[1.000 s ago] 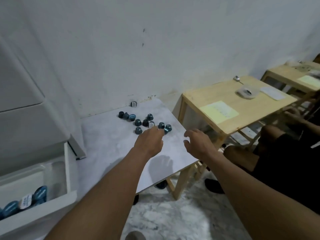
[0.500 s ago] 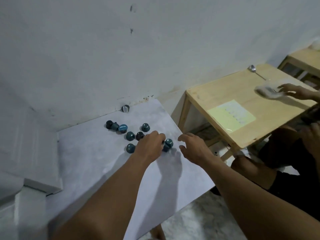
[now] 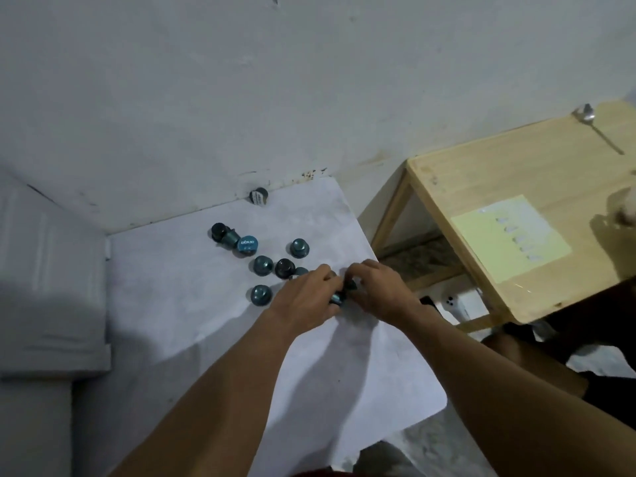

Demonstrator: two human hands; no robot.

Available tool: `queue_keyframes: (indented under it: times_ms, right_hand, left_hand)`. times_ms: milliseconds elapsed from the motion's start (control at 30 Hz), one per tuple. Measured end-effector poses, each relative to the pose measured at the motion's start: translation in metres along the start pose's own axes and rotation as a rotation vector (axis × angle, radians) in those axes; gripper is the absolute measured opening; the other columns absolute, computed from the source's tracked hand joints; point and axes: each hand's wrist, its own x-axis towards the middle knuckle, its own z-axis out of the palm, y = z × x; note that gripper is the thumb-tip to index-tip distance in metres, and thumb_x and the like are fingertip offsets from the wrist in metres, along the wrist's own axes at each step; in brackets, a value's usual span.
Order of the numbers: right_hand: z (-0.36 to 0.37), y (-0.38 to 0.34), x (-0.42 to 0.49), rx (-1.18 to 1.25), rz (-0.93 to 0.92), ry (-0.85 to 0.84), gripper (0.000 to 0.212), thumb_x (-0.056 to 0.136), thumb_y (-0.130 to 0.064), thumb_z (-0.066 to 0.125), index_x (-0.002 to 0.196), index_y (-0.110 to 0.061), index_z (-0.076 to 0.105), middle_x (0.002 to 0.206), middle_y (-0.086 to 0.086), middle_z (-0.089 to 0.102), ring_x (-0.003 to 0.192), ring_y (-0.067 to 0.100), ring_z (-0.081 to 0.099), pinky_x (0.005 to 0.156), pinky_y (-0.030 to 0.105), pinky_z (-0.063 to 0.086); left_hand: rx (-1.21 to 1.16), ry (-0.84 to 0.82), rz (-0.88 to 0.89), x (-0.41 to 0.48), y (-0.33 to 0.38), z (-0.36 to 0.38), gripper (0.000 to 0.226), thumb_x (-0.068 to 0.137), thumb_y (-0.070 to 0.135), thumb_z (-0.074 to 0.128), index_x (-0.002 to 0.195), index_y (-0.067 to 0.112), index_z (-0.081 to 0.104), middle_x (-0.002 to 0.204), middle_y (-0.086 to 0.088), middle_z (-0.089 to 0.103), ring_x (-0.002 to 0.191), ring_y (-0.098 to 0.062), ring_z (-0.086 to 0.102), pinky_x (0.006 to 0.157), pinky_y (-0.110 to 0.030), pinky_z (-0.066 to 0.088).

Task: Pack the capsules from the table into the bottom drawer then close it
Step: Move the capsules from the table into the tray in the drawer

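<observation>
A scuffed white wall backs a white marbled tabletop (image 3: 172,304). Small teal-blue foil coffee capsules (image 3: 263,265) lie loosely scattered on it, with a lone capsule (image 3: 258,195) apart against the wall. The left hand (image 3: 306,299) and right hand (image 3: 378,294) meet at the cluster's right edge, fingers curled, pinching capsules between them; how many is hidden. The capsules look light, thin-walled, smooth and apt to roll or dent, so a gentle grip across the rim, or cupping several, seems best. The bottom drawer is out of view.
</observation>
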Motion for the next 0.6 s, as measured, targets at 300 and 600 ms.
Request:
queue_keyframes:
  times_ms: [300, 600]
  right_hand:
    - [-0.004, 0.009, 0.016, 0.074, -0.099, -0.002, 0.014, 0.085, -0.029, 0.061, 0.091, -0.017, 0.056, 0.090, 0.004, 0.068, 0.080, 0.026, 0.062, 0.075, 0.043, 0.055]
    - [-0.009, 0.025, -0.004, 0.144, -0.211, 0.067, 0.015, 0.078, -0.021, 0.065, 0.092, -0.018, 0.061, 0.086, 0.002, 0.055, 0.073, 0.018, 0.051, 0.067, 0.029, 0.045]
  left_hand:
    - [0.096, 0.171, -0.119, -0.005, 0.004, 0.006, 0.023, 0.082, 0.029, 0.056, 0.097, 0.013, 0.057, 0.098, -0.004, 0.060, 0.089, -0.023, 0.056, 0.066, -0.033, 0.046]
    - [-0.089, 0.360, -0.368, -0.029, 0.026, 0.014, 0.025, 0.076, 0.027, 0.069, 0.089, 0.010, 0.056, 0.085, -0.006, 0.060, 0.072, -0.028, 0.060, 0.061, -0.033, 0.043]
